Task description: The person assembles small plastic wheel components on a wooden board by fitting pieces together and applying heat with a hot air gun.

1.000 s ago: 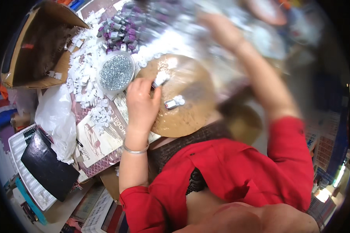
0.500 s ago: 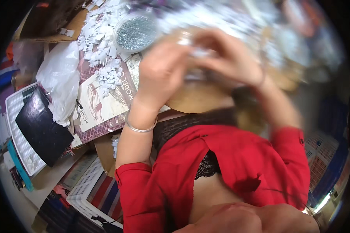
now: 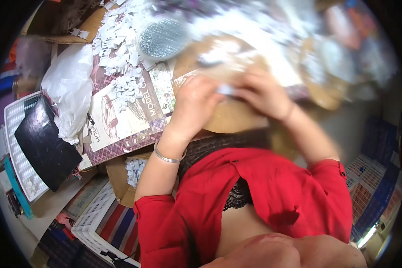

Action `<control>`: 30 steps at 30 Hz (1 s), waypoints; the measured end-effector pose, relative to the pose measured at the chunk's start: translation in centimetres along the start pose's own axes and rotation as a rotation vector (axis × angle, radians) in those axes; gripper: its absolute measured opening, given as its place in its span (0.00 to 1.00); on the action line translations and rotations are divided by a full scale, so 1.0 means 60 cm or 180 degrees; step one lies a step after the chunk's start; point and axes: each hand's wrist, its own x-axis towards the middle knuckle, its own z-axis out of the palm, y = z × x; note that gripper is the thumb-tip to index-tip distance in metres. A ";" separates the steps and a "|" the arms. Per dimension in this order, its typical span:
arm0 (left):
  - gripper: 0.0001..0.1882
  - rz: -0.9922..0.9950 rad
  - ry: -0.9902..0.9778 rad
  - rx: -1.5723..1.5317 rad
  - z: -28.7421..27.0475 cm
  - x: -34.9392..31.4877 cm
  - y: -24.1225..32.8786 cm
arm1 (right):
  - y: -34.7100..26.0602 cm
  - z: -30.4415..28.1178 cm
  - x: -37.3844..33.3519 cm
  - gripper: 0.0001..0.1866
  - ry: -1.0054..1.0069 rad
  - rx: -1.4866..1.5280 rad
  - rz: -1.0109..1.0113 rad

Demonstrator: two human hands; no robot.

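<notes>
Over a round tan board [image 3: 236,119], my left hand [image 3: 194,103] and my right hand [image 3: 267,97] meet with fingertips pinched on a small white piece [image 3: 225,90]. Its exact kind is too blurred to make out. On the board beyond my hands lie more white pieces [image 3: 223,50] with a dark item among them, smeared by glare. Left of the board stands a round clear tub [image 3: 162,39] full of thin silvery metal parts. Small white round plastic parts [image 3: 128,90] lie in a loose heap nearer my left arm.
A broad pile of white plastic pieces [image 3: 116,38] covers the table's far left. Beside it are a white plastic bag [image 3: 69,89], an open cardboard box [image 3: 58,22] and a white basket [image 3: 15,138] with a black sheet [image 3: 49,143]. Blurred clear bags [image 3: 339,58] lie far right.
Both hands have come down nearer my body, uncovering the white pieces on the board. The small white piece now shows between my fingertips. The view has shifted slightly.
</notes>
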 end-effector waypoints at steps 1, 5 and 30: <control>0.14 0.0145 0.0034 0.0119 -0.001 0.004 0.001 | 0.002 -0.001 0.004 0.07 -0.0133 0.0160 0.0281; 0.13 0.0542 0.0123 0.0424 0.001 0.003 0.006 | -0.014 -0.016 0.033 0.10 -0.0599 -0.0002 0.0675; 0.14 0.0691 0.0553 0.0843 0.036 -0.022 -0.010 | -0.012 -0.017 0.041 0.11 -0.0748 -0.0542 0.0238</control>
